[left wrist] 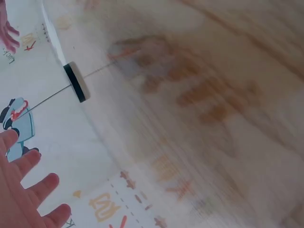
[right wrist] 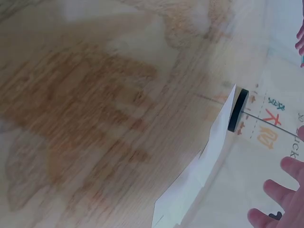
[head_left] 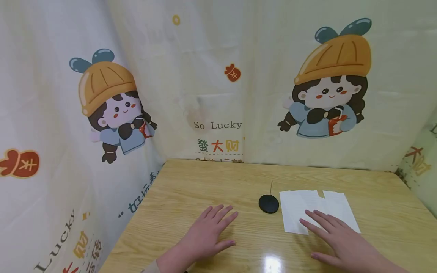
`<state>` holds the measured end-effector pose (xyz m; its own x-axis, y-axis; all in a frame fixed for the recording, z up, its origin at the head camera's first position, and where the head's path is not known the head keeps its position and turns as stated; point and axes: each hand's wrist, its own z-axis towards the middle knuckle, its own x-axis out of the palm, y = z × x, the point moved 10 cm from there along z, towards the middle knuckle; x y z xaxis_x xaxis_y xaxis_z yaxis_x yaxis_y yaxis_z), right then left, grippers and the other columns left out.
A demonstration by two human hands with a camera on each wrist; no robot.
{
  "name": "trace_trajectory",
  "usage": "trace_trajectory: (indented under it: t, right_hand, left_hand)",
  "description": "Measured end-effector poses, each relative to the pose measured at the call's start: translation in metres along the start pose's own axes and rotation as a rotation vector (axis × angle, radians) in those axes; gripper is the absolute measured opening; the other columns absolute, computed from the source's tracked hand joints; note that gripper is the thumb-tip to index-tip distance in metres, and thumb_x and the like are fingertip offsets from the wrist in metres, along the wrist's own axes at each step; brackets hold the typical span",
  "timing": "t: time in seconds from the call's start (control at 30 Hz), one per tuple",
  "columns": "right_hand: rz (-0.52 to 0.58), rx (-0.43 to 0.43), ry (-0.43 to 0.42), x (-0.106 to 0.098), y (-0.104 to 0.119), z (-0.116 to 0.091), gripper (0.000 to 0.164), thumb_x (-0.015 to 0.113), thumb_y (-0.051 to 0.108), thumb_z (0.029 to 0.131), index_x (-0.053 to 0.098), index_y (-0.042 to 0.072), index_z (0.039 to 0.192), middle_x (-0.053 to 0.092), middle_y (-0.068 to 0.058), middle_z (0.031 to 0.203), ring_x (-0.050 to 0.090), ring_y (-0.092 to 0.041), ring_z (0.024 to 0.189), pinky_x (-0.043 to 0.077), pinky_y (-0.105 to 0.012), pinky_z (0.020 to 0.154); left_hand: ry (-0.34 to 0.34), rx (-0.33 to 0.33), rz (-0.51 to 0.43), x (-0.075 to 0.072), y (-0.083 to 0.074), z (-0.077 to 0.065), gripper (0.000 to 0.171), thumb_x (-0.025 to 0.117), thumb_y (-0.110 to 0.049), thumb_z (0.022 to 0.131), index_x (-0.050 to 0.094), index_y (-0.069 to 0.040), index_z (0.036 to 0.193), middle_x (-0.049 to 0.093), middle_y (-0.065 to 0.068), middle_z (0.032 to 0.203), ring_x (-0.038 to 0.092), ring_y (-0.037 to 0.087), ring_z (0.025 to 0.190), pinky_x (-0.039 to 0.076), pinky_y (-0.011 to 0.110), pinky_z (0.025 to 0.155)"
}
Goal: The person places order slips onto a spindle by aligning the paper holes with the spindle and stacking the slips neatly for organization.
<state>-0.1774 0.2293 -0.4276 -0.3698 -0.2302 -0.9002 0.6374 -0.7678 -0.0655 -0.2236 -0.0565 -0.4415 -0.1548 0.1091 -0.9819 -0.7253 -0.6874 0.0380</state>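
A black round base (head_left: 268,204) with a thin upright rod (head_left: 271,188) stands on the wooden table; in the left wrist view the base (left wrist: 77,83) shows edge-on. Just right of it lies white paper (head_left: 296,212), notched and uneven along its far edge. My left hand (head_left: 211,235), fingers spread and straight, hovers left of the base, holding nothing. Over the paper's near right part, my right hand (head_left: 341,240) spreads its fingers and hides some of the sheet. The right wrist view has the paper (right wrist: 190,183) lying flat beside the base (right wrist: 238,110).
The wooden table (head_left: 191,182) reaches back to a cream curtain (head_left: 263,94) printed with cartoon figures and lettering. More of this cloth (head_left: 41,113) hangs along the left side. Light glares off the table's near middle.
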Motion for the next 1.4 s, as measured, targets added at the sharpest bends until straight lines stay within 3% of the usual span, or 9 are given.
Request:
trace_trajectory:
  t: [0.1, 0.2, 0.3, 0.37, 0.67, 0.9, 1.13, 1.4]
  right_hand:
    - [0.0, 0.013, 0.008, 0.001, -0.002, 0.002, 0.082, 0.079, 0.056, 0.075, 0.05, 0.026, 0.146, 0.047, 0.0, 0.149, 0.038, -0.017, 0.134, 0.001, -0.011, 0.111]
    - [-0.019, 0.024, 0.022, 0.004, -0.003, 0.003, 0.078, 0.079, 0.057, 0.076, 0.053, 0.027, 0.143, 0.051, 0.0, 0.144, 0.05, -0.02, 0.123, 0.024, -0.022, 0.109]
    - [-0.022, 0.038, 0.045, 0.008, -0.005, 0.005, 0.074, 0.077, 0.057, 0.078, 0.053, 0.028, 0.142, 0.053, 0.0, 0.14, 0.056, -0.019, 0.117, 0.045, -0.035, 0.091]
    - [-0.012, 0.041, 0.053, 0.01, -0.008, 0.006, 0.073, 0.077, 0.056, 0.079, 0.055, 0.027, 0.141, 0.055, 0.0, 0.138, 0.058, -0.019, 0.114, 0.052, -0.044, 0.082]
    - [0.034, 0.088, 0.116, 0.018, -0.023, 0.008, 0.063, 0.073, 0.055, 0.084, 0.058, 0.027, 0.139, 0.06, -0.002, 0.132, 0.061, -0.023, 0.11, 0.053, -0.046, 0.08]
    - [0.076, 0.125, 0.101, 0.02, -0.033, 0.009, 0.059, 0.076, 0.049, 0.083, 0.061, 0.027, 0.135, 0.061, 0.0, 0.128, 0.062, -0.022, 0.109, 0.052, -0.046, 0.081]
    - [0.143, 0.22, 0.187, 0.027, -0.048, 0.01, 0.058, 0.07, 0.053, 0.087, 0.059, 0.027, 0.138, 0.06, -0.001, 0.13, 0.06, -0.028, 0.114, 0.051, -0.05, 0.086]
    - [0.16, 0.229, 0.167, 0.023, -0.056, 0.015, 0.059, 0.072, 0.053, 0.085, 0.061, 0.025, 0.136, 0.06, -0.001, 0.128, 0.059, -0.03, 0.117, 0.05, -0.051, 0.088]
  left_hand:
    - [0.01, -0.026, -0.03, 0.002, 0.001, 0.004, 0.072, 0.046, -0.061, 0.098, 0.02, -0.032, 0.158, 0.032, -0.003, 0.159, 0.037, 0.024, 0.141, 0.032, 0.052, 0.111]
    - [0.018, -0.057, -0.056, 0.005, 0.002, 0.009, 0.071, 0.046, -0.061, 0.098, 0.021, -0.031, 0.158, 0.035, -0.003, 0.156, 0.039, 0.022, 0.138, 0.034, 0.051, 0.109]
    - [0.024, -0.08, -0.075, 0.006, 0.001, 0.014, 0.07, 0.046, -0.061, 0.098, 0.025, -0.03, 0.157, 0.038, -0.003, 0.154, 0.04, 0.021, 0.137, 0.037, 0.05, 0.107]
    - [0.028, -0.09, -0.084, 0.007, 0.001, 0.017, 0.069, 0.044, -0.061, 0.099, 0.027, -0.028, 0.157, 0.04, -0.003, 0.152, 0.042, 0.02, 0.136, 0.038, 0.049, 0.106]
    - [0.078, -0.142, -0.149, 0.012, 0.003, 0.028, 0.068, 0.047, -0.06, 0.098, 0.031, -0.027, 0.155, 0.044, -0.002, 0.149, 0.047, 0.02, 0.132, 0.043, 0.047, 0.102]
    - [0.118, -0.185, -0.23, 0.02, 0.007, 0.037, 0.068, 0.053, -0.056, 0.097, 0.031, -0.027, 0.155, 0.046, 0.0, 0.149, 0.047, 0.022, 0.134, 0.043, 0.048, 0.103]
    - [0.115, -0.221, -0.287, 0.022, 0.01, 0.045, 0.068, 0.056, -0.055, 0.096, 0.033, -0.029, 0.154, 0.046, 0.0, 0.149, 0.046, 0.022, 0.135, 0.041, 0.047, 0.105]
    - [0.117, -0.236, -0.358, 0.027, 0.008, 0.052, 0.067, 0.057, -0.053, 0.096, 0.036, -0.026, 0.153, 0.046, 0.0, 0.149, 0.045, 0.022, 0.135, 0.04, 0.046, 0.107]
